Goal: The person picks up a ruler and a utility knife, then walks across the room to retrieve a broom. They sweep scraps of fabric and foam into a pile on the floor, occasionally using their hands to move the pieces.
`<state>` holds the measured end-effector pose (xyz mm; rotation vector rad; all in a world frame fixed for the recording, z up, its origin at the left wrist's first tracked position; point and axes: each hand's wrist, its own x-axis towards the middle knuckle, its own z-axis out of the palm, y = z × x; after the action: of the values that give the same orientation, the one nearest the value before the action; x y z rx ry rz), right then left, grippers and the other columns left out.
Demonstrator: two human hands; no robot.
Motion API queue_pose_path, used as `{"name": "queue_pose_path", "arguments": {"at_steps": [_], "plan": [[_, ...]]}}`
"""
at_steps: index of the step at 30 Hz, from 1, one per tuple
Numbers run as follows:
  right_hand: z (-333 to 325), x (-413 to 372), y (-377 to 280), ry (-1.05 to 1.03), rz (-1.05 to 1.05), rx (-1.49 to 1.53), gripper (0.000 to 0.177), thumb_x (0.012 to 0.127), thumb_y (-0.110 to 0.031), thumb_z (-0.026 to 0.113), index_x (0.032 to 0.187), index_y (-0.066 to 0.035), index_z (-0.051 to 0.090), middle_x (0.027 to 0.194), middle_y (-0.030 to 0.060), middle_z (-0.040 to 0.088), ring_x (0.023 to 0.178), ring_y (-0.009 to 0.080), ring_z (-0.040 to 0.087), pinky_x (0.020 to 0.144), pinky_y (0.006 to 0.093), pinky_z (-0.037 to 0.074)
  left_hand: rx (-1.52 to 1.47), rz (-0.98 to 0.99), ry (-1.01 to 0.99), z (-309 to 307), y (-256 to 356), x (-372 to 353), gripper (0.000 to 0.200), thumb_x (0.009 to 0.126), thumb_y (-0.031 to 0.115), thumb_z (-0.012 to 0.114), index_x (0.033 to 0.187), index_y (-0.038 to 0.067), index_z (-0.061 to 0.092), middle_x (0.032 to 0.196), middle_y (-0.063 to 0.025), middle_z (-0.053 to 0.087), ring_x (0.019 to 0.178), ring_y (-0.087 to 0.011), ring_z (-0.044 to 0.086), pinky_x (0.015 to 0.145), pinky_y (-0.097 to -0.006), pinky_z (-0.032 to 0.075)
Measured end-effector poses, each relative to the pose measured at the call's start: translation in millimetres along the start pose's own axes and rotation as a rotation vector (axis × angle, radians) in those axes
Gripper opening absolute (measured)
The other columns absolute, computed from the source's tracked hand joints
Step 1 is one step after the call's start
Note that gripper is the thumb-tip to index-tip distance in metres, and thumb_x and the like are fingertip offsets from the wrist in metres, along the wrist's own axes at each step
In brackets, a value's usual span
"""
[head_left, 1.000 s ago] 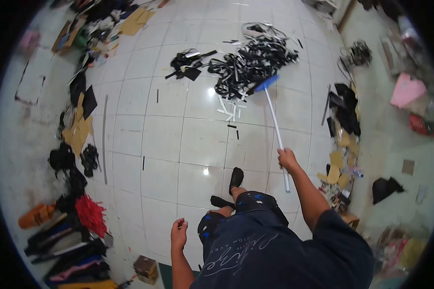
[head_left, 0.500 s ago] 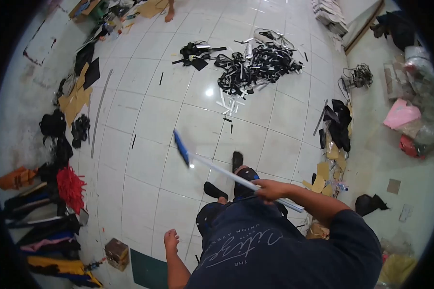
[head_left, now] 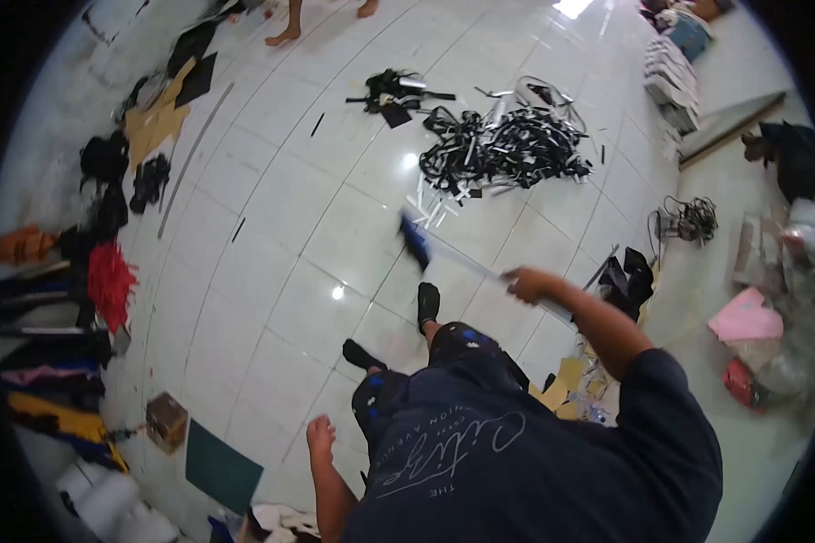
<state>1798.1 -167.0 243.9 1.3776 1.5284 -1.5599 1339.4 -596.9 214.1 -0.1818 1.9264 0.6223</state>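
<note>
My right hand is closed around the pale handle of a broom, held slanting across the floor. The broom's blue head is beside the white strips at the lower edge of a large pile of black and silver scraps. A smaller black heap sits to the left of that pile. My left hand hangs low near my body, away from the broom, with its fingers curled; whether anything is in it cannot be made out.
Another person's bare feet are at the top. Cardboard, a red bundle and a wooden box line the left side. Tangled cable, black scraps and plastic bags lie along the right.
The broom head has moved right and up, closer to the white strips. My view has turned, and more of the other person's legs shows at the top.
</note>
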Motion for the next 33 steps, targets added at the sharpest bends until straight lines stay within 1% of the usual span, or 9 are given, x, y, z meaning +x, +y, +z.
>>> {"name": "queue_pose_path", "arguments": {"at_steps": [3, 6, 9, 16, 21, 24, 30, 31, 33], "plan": [[-73.0, -3.7, -25.2, 0.270, 0.155, -0.185, 0.051, 0.074, -0.007, 0.046, 0.125, 0.001, 0.039, 0.077, 0.0190, 0.062, 0.065, 0.0283, 0.062, 0.056, 0.0397, 0.050, 0.019, 0.033, 0.026, 46.8, 24.0, -30.7, 0.034, 0.082, 0.030, 0.057, 0.107, 0.007, 0.052, 0.089, -0.0029, 0.056, 0.073, -0.0119, 0.053, 0.059, -0.0253, 0.042], [-96.2, 30.5, -1.6, 0.612, 0.100, -0.383, 0.049, 0.075, -0.009, 0.046, 0.122, 0.002, 0.041, 0.081, 0.0240, 0.061, 0.074, 0.0357, 0.061, 0.064, 0.0439, 0.050, 0.134, 0.083, -0.052, 72.4, 30.9, -46.5, 0.034, 0.081, 0.032, 0.057, 0.105, 0.009, 0.052, 0.090, -0.0027, 0.056, 0.078, -0.0144, 0.055, 0.064, -0.0274, 0.042], [-77.1, -8.7, -12.4, 0.703, 0.080, -0.247, 0.047, 0.077, -0.011, 0.046, 0.123, 0.000, 0.041, 0.086, 0.0278, 0.059, 0.082, 0.0400, 0.058, 0.070, 0.0455, 0.047, 0.040, 0.107, 0.022, 69.5, 26.9, -46.8, 0.034, 0.081, 0.032, 0.057, 0.105, 0.009, 0.052, 0.090, -0.0022, 0.056, 0.077, -0.0143, 0.054, 0.064, -0.0281, 0.042], [13.8, -101.4, -27.0, 0.450, -0.020, -0.015, 0.050, 0.083, -0.020, 0.047, 0.130, -0.010, 0.034, 0.098, 0.0298, 0.056, 0.093, 0.0437, 0.054, 0.083, 0.0439, 0.042, 0.013, -0.060, 0.107, 63.7, 11.5, -52.4, 0.032, 0.083, 0.030, 0.055, 0.106, 0.009, 0.052, 0.094, -0.0032, 0.056, 0.079, -0.0154, 0.055, 0.066, -0.0294, 0.042], [79.8, -113.7, -11.1, 0.281, -0.009, -0.025, 0.050, 0.085, -0.024, 0.045, 0.133, -0.016, 0.032, 0.088, 0.0302, 0.057, 0.084, 0.0429, 0.057, 0.075, 0.0472, 0.044, 0.066, -0.026, 0.060, 69.3, 22.8, -50.2, 0.035, 0.082, 0.032, 0.056, 0.106, 0.008, 0.052, 0.093, -0.0032, 0.056, 0.078, -0.0142, 0.054, 0.065, -0.0285, 0.042], [121.8, -115.3, 42.8, 0.239, 0.001, -0.103, 0.049, 0.086, -0.026, 0.043, 0.133, -0.017, 0.033, 0.084, 0.0277, 0.058, 0.082, 0.0405, 0.058, 0.071, 0.0471, 0.045, 0.154, 0.017, 0.028, 65.0, 40.6, -50.6, 0.033, 0.082, 0.031, 0.056, 0.105, 0.008, 0.052, 0.091, -0.0024, 0.055, 0.076, -0.0131, 0.054, 0.063, -0.0271, 0.042], [204.2, -80.4, 79.7, 0.328, 0.169, -0.106, 0.047, 0.085, -0.027, 0.043, 0.132, -0.025, 0.034, 0.085, 0.0237, 0.060, 0.083, 0.0386, 0.059, 0.071, 0.0472, 0.046, 0.227, 0.097, 0.030, 24.1, 79.1, -29.5, 0.029, 0.083, 0.028, 0.056, 0.104, 0.008, 0.052, 0.088, -0.0019, 0.055, 0.074, -0.0122, 0.052, 0.060, -0.0249, 0.041], [211.5, -40.9, 81.0, 0.349, 0.263, 0.019, 0.048, 0.085, -0.027, 0.042, 0.132, -0.028, 0.033, 0.092, 0.0248, 0.059, 0.084, 0.0396, 0.058, 0.073, 0.0472, 0.046, 0.242, 0.115, 0.036, 14.2, 84.5, -26.5, 0.028, 0.083, 0.028, 0.056, 0.104, 0.009, 0.052, 0.088, -0.0017, 0.054, 0.073, -0.0120, 0.052, 0.059, -0.0240, 0.041], [187.8, 24.0, 50.2, 0.550, 0.248, 0.133, 0.048, 0.085, -0.026, 0.043, 0.131, -0.022, 0.035, 0.099, 0.0245, 0.058, 0.089, 0.0403, 0.057, 0.079, 0.0471, 0.045, 0.288, 0.124, -0.014, -3.7, 93.4, -14.4, 0.030, 0.083, 0.028, 0.055, 0.105, 0.008, 0.051, 0.088, -0.0014, 0.054, 0.074, -0.0118, 0.052, 0.061, -0.0257, 0.042]]}}
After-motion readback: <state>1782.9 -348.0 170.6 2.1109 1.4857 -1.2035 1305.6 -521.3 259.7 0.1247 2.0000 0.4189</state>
